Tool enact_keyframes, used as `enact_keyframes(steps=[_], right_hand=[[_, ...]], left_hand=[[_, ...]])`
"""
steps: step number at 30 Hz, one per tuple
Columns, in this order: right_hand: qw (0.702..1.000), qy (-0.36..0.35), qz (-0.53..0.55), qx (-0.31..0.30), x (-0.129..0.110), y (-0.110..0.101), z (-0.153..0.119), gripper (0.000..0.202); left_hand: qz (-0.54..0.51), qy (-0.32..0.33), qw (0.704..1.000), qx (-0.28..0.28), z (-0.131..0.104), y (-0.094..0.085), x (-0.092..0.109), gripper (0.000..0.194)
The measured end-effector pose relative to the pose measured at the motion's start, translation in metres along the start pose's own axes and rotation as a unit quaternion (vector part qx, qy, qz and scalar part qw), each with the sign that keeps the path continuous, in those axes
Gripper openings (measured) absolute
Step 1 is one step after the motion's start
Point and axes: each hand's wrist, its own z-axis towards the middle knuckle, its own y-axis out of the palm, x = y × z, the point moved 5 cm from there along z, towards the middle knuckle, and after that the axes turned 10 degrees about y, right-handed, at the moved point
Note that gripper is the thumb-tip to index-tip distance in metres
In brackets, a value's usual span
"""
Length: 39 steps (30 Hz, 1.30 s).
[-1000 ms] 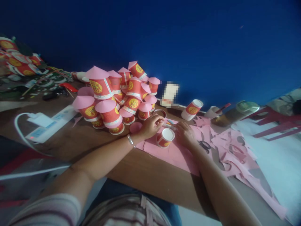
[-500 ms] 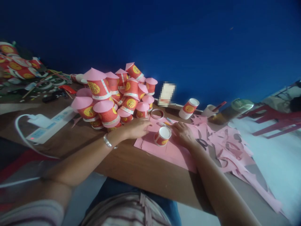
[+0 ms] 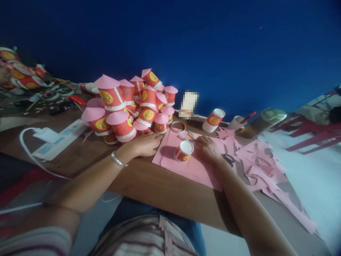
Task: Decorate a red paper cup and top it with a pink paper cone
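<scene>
Leftward goes the person's left hand (image 3: 149,144): a second ago it was over the pink paper by the cup, and now it is low at the front of the pile of lanterns. Another person's hand (image 3: 4,76) has come in at the far left edge.

Behind everything rises a blue wall (image 3: 186,42). Before it stretches the brown table (image 3: 160,186), with the pile of red paper-cup lanterns (image 3: 113,97) under pink cone tops standing left of centre. Pink scraps (image 3: 259,160) sprawl over the right end; flat pink sheets (image 3: 173,172) lie nearer the middle. On the left is a white power strip (image 3: 62,140) with a plug in it.

The left hand lies palm down, fingers fairly straight, at the sheets' left edge; whether it holds anything cannot be made out. Over the sheets, the right hand (image 3: 207,148) is loosely curled, and its grip is hidden too.

Between the hands, nearer the right, a red-and-white paper cup (image 3: 184,152) stands upright on the sheets, touched by neither. Dark-handled scissors (image 3: 228,160) rest just beside the right wrist. Smaller still are a tape roll (image 3: 184,126) behind the cup and pen-like sticks (image 3: 190,136) near the right fingertips.
</scene>
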Motion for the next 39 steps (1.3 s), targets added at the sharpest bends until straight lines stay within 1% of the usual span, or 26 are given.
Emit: enact_keyframes(steps=[3, 6, 9, 12, 14, 16, 19, 21, 24, 26, 28, 31, 33, 35, 37, 39], right_hand=[[1.0, 0.013, 0.019, -0.001, 0.0, 0.0, 0.0, 0.021], [0.999, 0.019, 0.027, 0.0, 0.001, 0.0, 0.0, 0.019], [1.0, 0.022, 0.019, 0.008, 0.002, -0.001, 0.0, 0.023], [0.999, 0.024, 0.032, 0.013, 0.002, -0.002, -0.001, 0.029], [0.998, 0.031, 0.049, 0.011, 0.003, -0.003, 0.0, 0.033], [0.997, 0.047, 0.063, 0.014, 0.004, -0.004, 0.001, 0.031], [0.993, 0.079, 0.085, 0.038, 0.009, -0.008, 0.002, 0.025], [0.986, 0.111, 0.108, 0.066, 0.012, -0.014, 0.003, 0.024], [0.967, 0.169, 0.167, 0.096, 0.015, -0.023, 0.005, 0.026], [0.945, 0.201, 0.233, 0.107, 0.012, -0.033, 0.008, 0.031], [0.918, 0.219, 0.314, 0.105, 0.005, -0.046, 0.012, 0.035], [0.88, 0.22, 0.408, 0.1, -0.011, -0.07, 0.02, 0.041], [0.864, 0.217, 0.446, 0.088, -0.02, -0.084, 0.025, 0.046], [0.854, 0.219, 0.466, 0.076, -0.027, -0.091, 0.029, 0.047], [0.845, 0.228, 0.479, 0.071, -0.031, -0.093, 0.031, 0.045], [0.835, 0.241, 0.489, 0.069, -0.032, -0.089, 0.032, 0.042]], left_hand=[[-0.001, -0.025, 0.999, -0.042, -0.001, 0.0, 0.0, 0.061], [0.025, -0.052, 0.997, -0.043, 0.0, -0.004, 0.002, 0.056], [0.054, -0.071, 0.995, -0.05, 0.002, -0.007, 0.005, 0.049], [0.06, -0.078, 0.994, -0.056, 0.003, -0.01, 0.008, 0.039], [0.042, -0.07, 0.995, -0.05, 0.004, -0.013, 0.009, 0.033], [0.012, -0.057, 0.998, -0.038, 0.004, -0.017, 0.011, 0.031], [-0.035, -0.043, 0.998, -0.013, 0.003, -0.025, 0.014, 0.034], [-0.061, -0.036, 0.997, 0.017, 0.004, -0.033, 0.018, 0.04], [-0.073, -0.02, 0.994, 0.085, 0.008, -0.05, 0.026, 0.053], [-0.064, -0.005, 0.991, 0.117, 0.014, -0.061, 0.034, 0.058], [-0.056, 0.018, 0.987, 0.148, 0.024, -0.071, 0.045, 0.056], [-0.034, 0.061, 0.981, 0.181, 0.04, -0.083, 0.065, 0.049], [-0.017, 0.083, 0.981, 0.177, 0.052, -0.085, 0.077, 0.048], [0.009, 0.099, 0.981, 0.166, 0.063, -0.084, 0.088, 0.044], [0.03, 0.11, 0.981, 0.158, 0.071, -0.08, 0.097, 0.042], [0.038, 0.115, 0.981, 0.154, 0.076, -0.075, 0.102, 0.04]])
